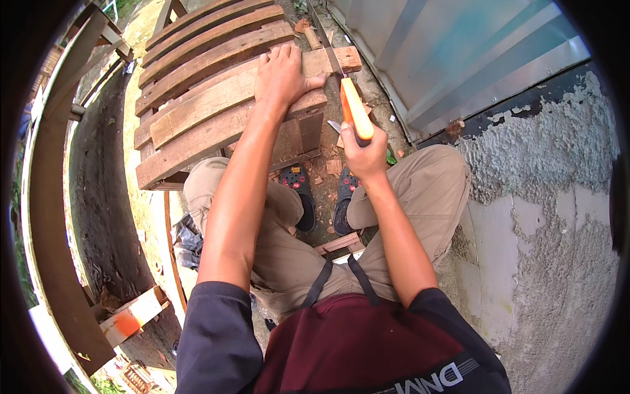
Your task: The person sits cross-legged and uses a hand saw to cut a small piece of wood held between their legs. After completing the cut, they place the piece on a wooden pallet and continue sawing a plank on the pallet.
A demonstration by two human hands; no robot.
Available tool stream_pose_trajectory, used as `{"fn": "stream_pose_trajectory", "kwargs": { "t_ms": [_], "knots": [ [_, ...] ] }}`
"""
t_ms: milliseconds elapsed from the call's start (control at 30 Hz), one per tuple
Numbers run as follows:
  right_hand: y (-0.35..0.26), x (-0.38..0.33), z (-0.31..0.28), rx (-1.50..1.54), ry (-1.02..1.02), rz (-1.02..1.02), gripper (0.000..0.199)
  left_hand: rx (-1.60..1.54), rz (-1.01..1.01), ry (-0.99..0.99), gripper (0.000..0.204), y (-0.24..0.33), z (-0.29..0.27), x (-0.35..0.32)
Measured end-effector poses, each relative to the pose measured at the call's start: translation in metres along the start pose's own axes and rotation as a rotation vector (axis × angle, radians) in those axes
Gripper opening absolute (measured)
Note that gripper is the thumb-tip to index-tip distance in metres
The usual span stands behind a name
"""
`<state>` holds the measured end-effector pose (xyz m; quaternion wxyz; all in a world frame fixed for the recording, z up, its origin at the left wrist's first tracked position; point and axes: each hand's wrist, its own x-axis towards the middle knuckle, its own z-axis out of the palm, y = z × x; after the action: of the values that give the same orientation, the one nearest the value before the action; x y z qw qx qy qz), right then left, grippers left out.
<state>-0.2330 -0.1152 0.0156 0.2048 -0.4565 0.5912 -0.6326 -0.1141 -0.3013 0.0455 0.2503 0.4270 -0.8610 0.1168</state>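
Observation:
A wooden board (203, 113) lies along the near part of a slatted wooden bench (213, 49), its right end sticking out past the slats. Pressed down on that board, my left hand (281, 75) has its fingers stretched over the far edge and its thumb pointing right. My right hand (365, 150) is wrapped round the orange and yellow handle of a handsaw (356, 108). The saw's dark blade crosses the board near its right end, to the right of my left thumb. How deep the blade sits in the wood I cannot tell.
Corrugated metal sheeting (453, 49) stands close on the right, above a rough cement wall (545, 151). Wood offcuts and chips (334, 167) litter the ground around my clogs (300, 190). At the left runs a wooden frame (49, 217); a dark plastic bag (187, 240) lies beside my left leg.

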Motion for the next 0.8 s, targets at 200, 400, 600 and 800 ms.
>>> {"fn": "stream_pose_trajectory", "kwargs": {
  "t_ms": [200,400,600,800],
  "knots": [
    [-0.022,-0.122,-0.100,-0.209,-0.225,-0.025,0.017,-0.042,-0.074,-0.087,0.072,-0.004,-0.009,-0.003],
    [-0.015,-0.034,-0.039,0.029,-0.091,0.097,0.011,-0.045,-0.063,-0.086,0.071,-0.002,-0.008,-0.001],
    [-0.013,0.011,-0.007,-0.012,-0.081,0.030,0.015,-0.037,-0.051,-0.058,0.076,-0.002,-0.008,0.005],
    [0.005,-0.150,-0.121,-0.149,-0.258,-0.088,0.016,-0.025,-0.062,-0.080,0.075,-0.003,-0.006,-0.005]
  ]
}}
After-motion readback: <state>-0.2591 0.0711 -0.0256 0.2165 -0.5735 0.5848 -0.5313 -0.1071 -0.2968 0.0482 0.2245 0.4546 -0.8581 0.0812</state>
